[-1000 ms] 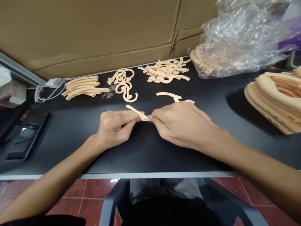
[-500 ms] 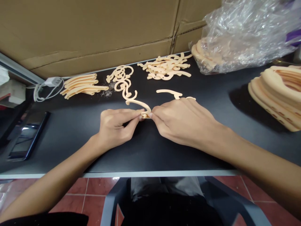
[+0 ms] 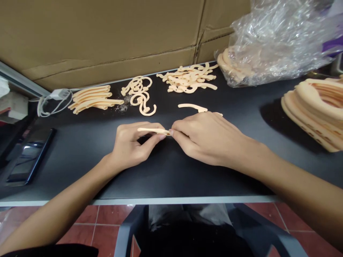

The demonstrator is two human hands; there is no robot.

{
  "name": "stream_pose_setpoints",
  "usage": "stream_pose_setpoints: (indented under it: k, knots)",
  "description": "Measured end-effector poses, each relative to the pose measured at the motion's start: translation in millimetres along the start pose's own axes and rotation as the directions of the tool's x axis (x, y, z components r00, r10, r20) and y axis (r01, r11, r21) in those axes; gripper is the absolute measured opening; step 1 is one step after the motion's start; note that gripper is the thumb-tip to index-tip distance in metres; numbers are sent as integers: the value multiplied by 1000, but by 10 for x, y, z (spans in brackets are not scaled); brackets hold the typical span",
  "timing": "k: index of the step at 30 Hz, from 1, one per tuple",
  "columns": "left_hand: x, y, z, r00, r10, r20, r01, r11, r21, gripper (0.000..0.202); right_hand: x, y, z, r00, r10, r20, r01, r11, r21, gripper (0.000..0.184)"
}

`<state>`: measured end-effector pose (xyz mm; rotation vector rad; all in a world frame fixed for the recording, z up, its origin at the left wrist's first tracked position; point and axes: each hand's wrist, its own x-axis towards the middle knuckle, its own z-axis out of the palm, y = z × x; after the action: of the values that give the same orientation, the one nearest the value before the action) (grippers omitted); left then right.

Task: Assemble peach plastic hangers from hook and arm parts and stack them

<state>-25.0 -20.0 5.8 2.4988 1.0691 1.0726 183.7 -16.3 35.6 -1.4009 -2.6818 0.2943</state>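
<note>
Close together above the dark table, both my hands pinch small cream plastic parts. Between the thumb and fingers of my left hand (image 3: 132,144) is a curved cream plastic hook (image 3: 150,130), now seen edge-on and pointing left. The fingertips of my right hand (image 3: 211,137) close on the right end of the same piece, where the joint is mostly hidden by my fingers. Just beyond my right hand lies a cream plastic arm piece (image 3: 191,106), and another pale part is largely covered by that hand. Several loose cream hooks (image 3: 143,103) rest beyond my left hand.
A pile of cream curved pieces (image 3: 190,78) lies at the back. Straight cream bars (image 3: 92,100) and a white charger cable (image 3: 55,103) sit left, with a phone (image 3: 32,157) nearer. At right are stacked cream frames (image 3: 308,114) and a clear plastic bag (image 3: 276,43). Cardboard (image 3: 107,35) stands behind.
The hook between my hands has swung down, from curving up and away to lying nearly flat over my left fingers. Both hands stay closed in almost the same place.
</note>
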Motion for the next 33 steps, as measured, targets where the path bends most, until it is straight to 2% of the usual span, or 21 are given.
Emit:
stream_pose_setpoints:
  k: [2, 6, 8, 12, 17, 19, 22, 24, 26, 29, 33]
  knots:
    - [-10, 0, -7, 1000, 19, 5, -19, 1000, -2, 9, -16, -4, 14, 999, -33, -24, 33, 999, 2, 34]
    - [-40, -25, -8, 997, 60, -58, -58, 998, 32, 8, -40, 3, 45, 995, -84, -55, 86, 996, 34, 29]
    - [-33, -25, -12, 997, 24, -71, -22, 999, 29, 11, -36, 18, 66, 992, -94, -87, 98, 995, 36, 27]
    - [7, 5, -24, 990, -102, -96, 96, 993, -70, 15, -10, 42, 140, 967, -153, -202, 156, 988, -1, 39]
    - [20, 13, -36, 983, -173, -59, 159, 969, -188, 7, 14, 29, 244, 938, -219, -268, 229, 973, 8, 40]
    - [20, 7, -43, 965, -260, -39, 239, 931, -276, 7, 29, 56, 227, 931, -195, -307, 220, 974, 49, 41]
    - [30, -7, -64, 897, -441, 17, 393, 779, -488, 10, 62, 177, 119, 907, -1, -422, 54, 992, 113, 44]
    - [49, -19, -90, 859, -511, 26, 419, 672, -611, 11, 89, 292, 37, 851, 150, -503, -99, 987, 128, 40]
    - [78, -28, -132, 830, -557, 19, 405, 581, -706, 11, 113, 396, -8, 806, 237, -542, -190, 971, 142, 32]
    - [137, -32, -226, 773, -633, 48, 391, 415, -822, 10, 144, 470, 17, 792, 258, -553, -201, 966, 163, 22]
    - [217, -39, -374, 673, -731, 113, 318, 147, -937, 12, 173, 440, 147, 837, 204, -508, -143, 977, 157, 20]
